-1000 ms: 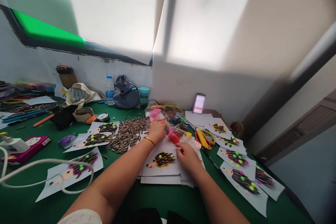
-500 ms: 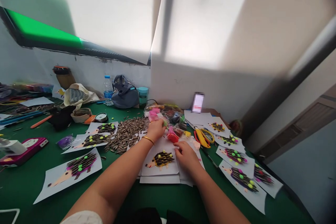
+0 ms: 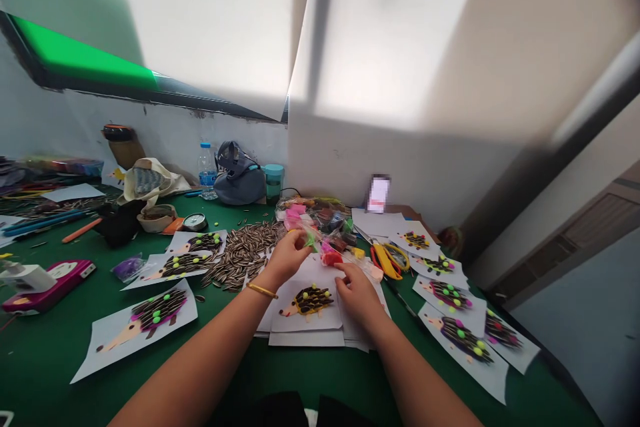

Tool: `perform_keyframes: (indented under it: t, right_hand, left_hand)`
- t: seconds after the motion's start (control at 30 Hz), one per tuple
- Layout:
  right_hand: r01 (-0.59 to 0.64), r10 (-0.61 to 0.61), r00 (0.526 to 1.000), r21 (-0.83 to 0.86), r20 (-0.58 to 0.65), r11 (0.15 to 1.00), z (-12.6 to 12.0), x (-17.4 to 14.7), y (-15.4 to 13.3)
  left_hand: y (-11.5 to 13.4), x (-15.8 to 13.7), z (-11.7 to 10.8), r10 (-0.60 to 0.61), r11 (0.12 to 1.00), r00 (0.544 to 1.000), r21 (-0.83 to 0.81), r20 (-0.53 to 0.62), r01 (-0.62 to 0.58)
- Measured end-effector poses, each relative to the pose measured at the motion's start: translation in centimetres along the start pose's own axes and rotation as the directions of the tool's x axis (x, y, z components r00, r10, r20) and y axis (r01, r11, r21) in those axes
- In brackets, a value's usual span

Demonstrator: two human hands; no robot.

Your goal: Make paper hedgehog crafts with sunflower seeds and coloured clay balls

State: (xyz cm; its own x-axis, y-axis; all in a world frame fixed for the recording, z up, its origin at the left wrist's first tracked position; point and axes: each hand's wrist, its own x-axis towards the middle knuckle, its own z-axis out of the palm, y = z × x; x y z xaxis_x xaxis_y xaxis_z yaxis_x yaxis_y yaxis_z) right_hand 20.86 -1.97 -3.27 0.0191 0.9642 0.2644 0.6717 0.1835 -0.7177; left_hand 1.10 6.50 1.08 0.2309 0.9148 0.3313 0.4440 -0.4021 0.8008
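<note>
My left hand (image 3: 289, 257) is closed at the front of a pile of bagged modelling clay, its fingers pinched on a packet of green clay (image 3: 309, 240). My right hand (image 3: 359, 293) hovers low over the papers, holding nothing, with fingers apart and the index fingertip beside a red clay packet (image 3: 331, 258). Between my forearms lies a sheet with a hedgehog picture (image 3: 312, 300), made of dark sunflower seeds on yellow clay, with light yellow-green balls on its back. More white sheets (image 3: 306, 339) lie under it.
A heap of sunflower seeds (image 3: 245, 253) lies left of my hands. Yellow-handled scissors (image 3: 387, 261) lie to the right. Finished hedgehog sheets flank both sides, one at left (image 3: 145, 327), one at right (image 3: 465, 347). A phone (image 3: 379, 193) leans on the wall near a water bottle (image 3: 207, 173).
My left hand has drawn back slightly toward me and turned, showing the green clay at its fingertips. My right hand has shifted slightly, staying near the red packet.
</note>
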Motion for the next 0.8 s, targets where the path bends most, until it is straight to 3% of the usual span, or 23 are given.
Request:
perform_keyframes:
  t: [0.17, 0.4, 0.67, 0.8]
  right_hand:
    - [0.120, -0.118, 0.993, 0.128, -0.023, 0.984, 0.5, -0.2, -0.8]
    - [0.212, -0.208, 0.977, 0.273, -0.042, 0.939, 0.2, -0.5, -2.3]
    - [0.110, -0.088, 0.986, 0.154, -0.144, 0.982, -0.3, -0.9, -2.2]
    - [0.170, -0.144, 0.976, 0.152, -0.164, 0.974, -0.1, -1.2, -2.3]
  left_hand:
    - [1.3, -3.2, 0.2, -0.030, 0.999, 0.999, -0.042, -0.024, 0.029]
    - [3.1, -4.6, 1.3, 0.061, 0.998, 0.989, -0.002, 0.135, -0.062]
    - [3.0, -5.4, 0.5, 0.228, 0.967, 0.974, -0.116, 0.010, -0.225]
    - [2.3, -5.5, 0.6, 0.169, 0.982, 0.985, -0.093, 0.045, -0.164]
